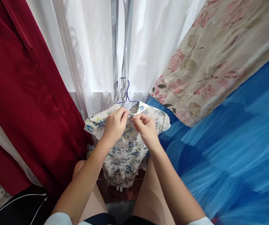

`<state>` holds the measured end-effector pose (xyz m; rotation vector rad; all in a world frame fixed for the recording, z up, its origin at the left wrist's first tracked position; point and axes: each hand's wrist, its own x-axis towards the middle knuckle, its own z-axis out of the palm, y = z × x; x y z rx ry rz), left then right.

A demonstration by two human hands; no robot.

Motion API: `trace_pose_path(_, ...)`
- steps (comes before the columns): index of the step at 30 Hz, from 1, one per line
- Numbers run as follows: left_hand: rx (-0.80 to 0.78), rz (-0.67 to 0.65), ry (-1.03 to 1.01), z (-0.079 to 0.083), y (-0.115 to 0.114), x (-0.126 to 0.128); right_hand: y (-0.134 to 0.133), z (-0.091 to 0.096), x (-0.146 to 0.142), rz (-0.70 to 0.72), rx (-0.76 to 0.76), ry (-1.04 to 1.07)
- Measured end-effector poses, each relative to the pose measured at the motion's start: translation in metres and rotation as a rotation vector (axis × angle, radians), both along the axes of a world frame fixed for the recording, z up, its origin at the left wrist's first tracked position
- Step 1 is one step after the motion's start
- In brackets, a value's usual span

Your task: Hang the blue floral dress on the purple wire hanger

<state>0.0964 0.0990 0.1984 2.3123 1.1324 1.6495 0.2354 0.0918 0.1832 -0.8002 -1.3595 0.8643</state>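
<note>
In front of me a short-sleeved white dress with blue and yellow flowers (125,153) hangs on a purple hanger (128,90). At the front of its neckline my left hand (117,122) pinches the cloth edge between thumb and fingers. Close beside it, my right hand (146,126) pinches the same neckline a little to the right. A small gap parts the two hands. What exactly lies between the fingertips, cloth alone or a fastening, is too small to make out.
White curtains (92,56) and grey vertical bars (122,40) stand behind the hanger. Red cloth (36,93) hangs at left. Beige floral fabric (202,65) and blue tulle (223,150) hang at right. A white cord (19,197) crosses a black surface at lower left.
</note>
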Motion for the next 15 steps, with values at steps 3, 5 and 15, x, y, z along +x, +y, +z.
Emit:
trace_pose_path(3,-0.022,-0.005,-0.136,-0.002,0.005,-0.001,0.009,-0.027,-0.011,-0.102,0.080,0.004)
trace_pose_path(5,-0.028,0.009,-0.324,-0.002,0.011,-0.016,0.013,-0.045,-0.013,-0.122,0.084,-0.066)
trace_pose_path(15,-0.412,0.182,-1.250,-0.076,0.071,-0.131,-0.026,-0.090,0.002,0.078,-0.098,-0.119)
